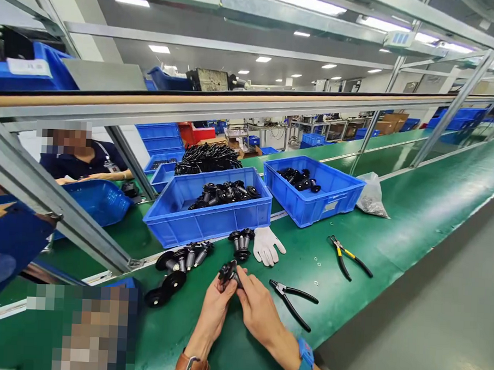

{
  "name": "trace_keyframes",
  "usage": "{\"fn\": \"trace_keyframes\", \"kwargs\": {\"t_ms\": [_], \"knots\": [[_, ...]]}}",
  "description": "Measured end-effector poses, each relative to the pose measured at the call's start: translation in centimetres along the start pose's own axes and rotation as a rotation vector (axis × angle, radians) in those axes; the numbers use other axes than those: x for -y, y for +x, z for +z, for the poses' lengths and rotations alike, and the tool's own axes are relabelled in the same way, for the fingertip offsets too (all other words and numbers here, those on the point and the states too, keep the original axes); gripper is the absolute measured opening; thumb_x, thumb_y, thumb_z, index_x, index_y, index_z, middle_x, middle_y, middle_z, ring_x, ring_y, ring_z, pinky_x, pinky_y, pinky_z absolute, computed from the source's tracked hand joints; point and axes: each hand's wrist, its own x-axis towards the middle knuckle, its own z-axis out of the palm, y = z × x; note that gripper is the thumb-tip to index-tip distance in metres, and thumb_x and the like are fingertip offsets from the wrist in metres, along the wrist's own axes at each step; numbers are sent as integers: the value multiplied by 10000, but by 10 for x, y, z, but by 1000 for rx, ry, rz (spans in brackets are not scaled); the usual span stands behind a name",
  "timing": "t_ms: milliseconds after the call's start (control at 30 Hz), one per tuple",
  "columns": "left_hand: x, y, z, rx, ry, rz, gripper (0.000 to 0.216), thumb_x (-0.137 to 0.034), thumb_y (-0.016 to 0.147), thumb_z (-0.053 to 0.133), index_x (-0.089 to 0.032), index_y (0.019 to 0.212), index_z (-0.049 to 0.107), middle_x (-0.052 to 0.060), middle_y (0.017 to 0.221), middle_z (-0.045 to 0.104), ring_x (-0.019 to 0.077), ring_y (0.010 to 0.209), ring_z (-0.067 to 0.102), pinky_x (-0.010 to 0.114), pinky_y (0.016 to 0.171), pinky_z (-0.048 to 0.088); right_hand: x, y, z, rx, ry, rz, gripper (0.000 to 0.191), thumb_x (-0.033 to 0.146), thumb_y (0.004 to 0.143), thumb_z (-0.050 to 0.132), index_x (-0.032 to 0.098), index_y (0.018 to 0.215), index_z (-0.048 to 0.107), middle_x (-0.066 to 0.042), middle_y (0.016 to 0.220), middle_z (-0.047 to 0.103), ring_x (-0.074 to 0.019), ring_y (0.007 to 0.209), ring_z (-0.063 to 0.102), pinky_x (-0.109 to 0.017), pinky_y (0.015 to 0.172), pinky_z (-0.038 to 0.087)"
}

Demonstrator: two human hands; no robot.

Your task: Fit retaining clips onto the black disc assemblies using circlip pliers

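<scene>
A small black part with a flanged end [228,271] is held between both hands above the green bench. My left hand [217,299] is closed around its lower left side. From the right, the fingers of my right hand [255,297] grip its other end; the fingers hide much of the part. Just beyond my hands, similar black and grey parts [241,243] stand together, beside a white glove [267,246]. More of these parts [180,264] lie in a loose group to the left. Black-handled pliers [293,300] rest right of my right hand.
Two blue bins [212,224] [312,201] with black parts stand behind. Yellow-and-black pliers [348,257], small rings [317,261] and a clear bag [373,197] lie to the right. A metal frame post [66,199] slants at left. A person [86,156] sits across the bench.
</scene>
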Motion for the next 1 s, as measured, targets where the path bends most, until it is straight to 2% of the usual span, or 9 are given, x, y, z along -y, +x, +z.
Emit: {"fn": "trace_keyframes", "kwargs": {"t_ms": [100, 233, 333, 467, 600, 667, 833, 1000], "knots": [[3, 3, -2, -32, 223, 119, 563, -424, 657, 889, -164, 1129, 725, 122, 1086, 786, 292, 1048, 713, 418, 985, 533, -11, -24, -25, -74, -137, -10, 570, 212, 1022, 431, 272, 1578, 322, -107, 1244, 640, -245, 1117, 629, -394, 911, 578], [8, 9, -9, -72, 438, 240, 484, -383, 667, 860, -164, 1077, 728, 86, 1045, 785, 265, 989, 706, 384, 945, 531, -40, -63, -51, -211, -377, 39, 473, 281, 1014, 500, 262, 1485, 457, -107, 1329, 611, -289, 1278, 549, -481, 1032, 514], [12, 10, -9, -47, 503, 296, 418, -349, 680, 828, -167, 1044, 735, 74, 1025, 780, 258, 974, 699, 365, 920, 531, -68, -86, -57, -204, -550, 55, 535, 394, 987, 567, 237, 1487, 459, -113, 1406, 583, -356, 1396, 450, -569, 1093, 446], [10, 7, -3, -18, 585, 380, 283, -306, 728, 751, -171, 977, 753, 64, 976, 775, 245, 929, 691, 341, 876, 531, -90, -95, -50, -207, -632, 84, 524, 420, 1003, 537, 223, 1483, 465, -120, 1415, 589, -344, 1341, 518, -568, 1108, 429], [8, 3, 4, 9, 621, 427, 283, -300, 757, 699, -168, 1001, 756, 71, 990, 773, 247, 919, 691, 343, 867, 531, -91, -90, -46, -308, -606, 116, 482, 380, 999, 535, 189, 1440, 508, -159, 1380, 593, -390, 1344, 484, -619, 1084, 424], [10, 3, 5, 23, 629, 427, 284, -312, 762, 686, -167, 996, 758, 79, 998, 774, 259, 940, 694, 357, 884, 529, -88, -88, -47, -311, -570, 106, 454, 362, 997, 541, 216, 1426, 519, -142, 1331, 614, -369, 1284, 529, -632, 1089, 414], [25, 9, 2, 11, 603, 376, 417, -443, 746, 701, -152, 1042, 745, 132, 1110, 771, 330, 1094, 679, 437, 993, 500, -80, -88, -52, -328, -530, 131, 454, 292, 1027, 475, 270, 1480, 454, -106, 1230, 627, -267, 1121, 605, -472, 950, 550], [27, 9, 5, 0, 524, 280, 550, -644, 708, 715, -158, 964, 736, 133, 996, 784, 335, 1020, 692, 442, 943, 525, -73, -93, -53, -410, -446, 117, 481, 280, 1050, 416, 254, 1530, 384, -122, 1246, 601, -231, 1106, 628, -388, 906, 566]]}}
